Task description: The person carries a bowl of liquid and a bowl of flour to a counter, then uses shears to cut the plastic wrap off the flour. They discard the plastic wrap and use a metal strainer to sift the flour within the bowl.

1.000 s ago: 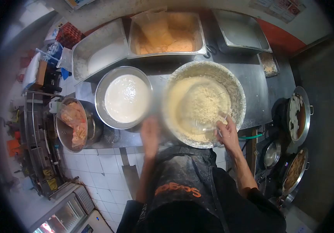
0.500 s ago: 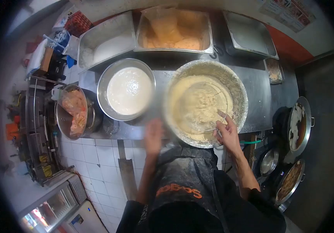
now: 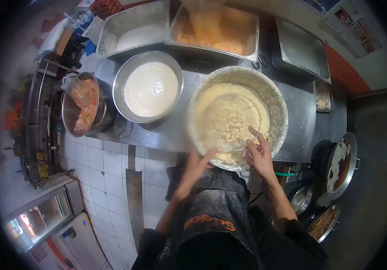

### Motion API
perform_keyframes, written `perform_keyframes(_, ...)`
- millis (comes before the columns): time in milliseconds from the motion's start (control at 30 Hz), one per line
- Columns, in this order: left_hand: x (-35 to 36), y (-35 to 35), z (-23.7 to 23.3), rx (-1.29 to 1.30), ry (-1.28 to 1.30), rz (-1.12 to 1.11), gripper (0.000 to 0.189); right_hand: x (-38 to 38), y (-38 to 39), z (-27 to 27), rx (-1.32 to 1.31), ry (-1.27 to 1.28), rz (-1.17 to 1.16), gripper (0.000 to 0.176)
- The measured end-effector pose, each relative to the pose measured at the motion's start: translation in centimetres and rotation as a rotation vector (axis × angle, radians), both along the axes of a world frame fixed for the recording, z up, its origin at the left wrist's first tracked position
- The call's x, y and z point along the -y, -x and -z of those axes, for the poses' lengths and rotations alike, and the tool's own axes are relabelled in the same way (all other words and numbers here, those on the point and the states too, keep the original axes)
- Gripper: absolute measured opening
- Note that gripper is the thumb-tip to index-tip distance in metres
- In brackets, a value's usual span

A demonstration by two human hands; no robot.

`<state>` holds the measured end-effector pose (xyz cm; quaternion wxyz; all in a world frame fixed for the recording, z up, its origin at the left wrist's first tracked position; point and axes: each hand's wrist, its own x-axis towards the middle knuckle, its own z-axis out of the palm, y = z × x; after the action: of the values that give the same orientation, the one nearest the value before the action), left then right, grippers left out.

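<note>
My right hand (image 3: 259, 156) is closed on the handle of a round wire strainer (image 3: 247, 143), low over a large metal bowl (image 3: 278, 108) of pale yellow flour (image 3: 257, 100). Small flour-coated lumps (image 3: 233, 128) lie in the strainer, and its left side is blurred. At the bowl's near left rim is my left hand (image 3: 197, 167), its thumb and fingers apart and the fingertips right at the edge. Left of the flour bowl stands a steel bowl (image 3: 181, 85) of white batter (image 3: 152, 89).
Along the back are a pan of white powder (image 3: 104, 42), a pan of orange breading (image 3: 255, 45) and another steel pan (image 3: 326, 67). A pot (image 3: 69, 123) with bagged raw meat (image 3: 85, 105) stands at left. Two wide pans (image 3: 355, 155) (image 3: 333, 225) sit at right.
My left hand has moved from beside the flour bowl rightward and down to its near rim. My right hand keeps hold of the strainer. The whole view has tilted slightly.
</note>
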<state>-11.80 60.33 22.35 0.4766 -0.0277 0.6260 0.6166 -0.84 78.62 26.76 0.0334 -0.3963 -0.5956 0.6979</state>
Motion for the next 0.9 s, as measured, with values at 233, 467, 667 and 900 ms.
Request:
perform_keyframes(233,-1.6,-1.7,4.4,0.2,-0.048,-0.06,0.06,0.2,-0.5,-0.1,-0.021,0.035,0.072,0.046)
perform_keyframes(467,0.2,-2.4,3.2,0.227,-0.005,-0.196,0.062,0.9,-1.1,-0.6,-0.052,-0.011,0.045,0.049)
perform_keyframes(667,9.7,-4.7,4.1,0.268,0.021,-0.285,0.061,5.4,-1.3,-2.3,0.026,-0.009,-0.084,0.051)
perform_keyframes(900,22.2,-6.2,1.1,0.242,0.095,-0.307,0.072,15.5,1.9,-2.4,0.019,0.091,-0.289,0.048)
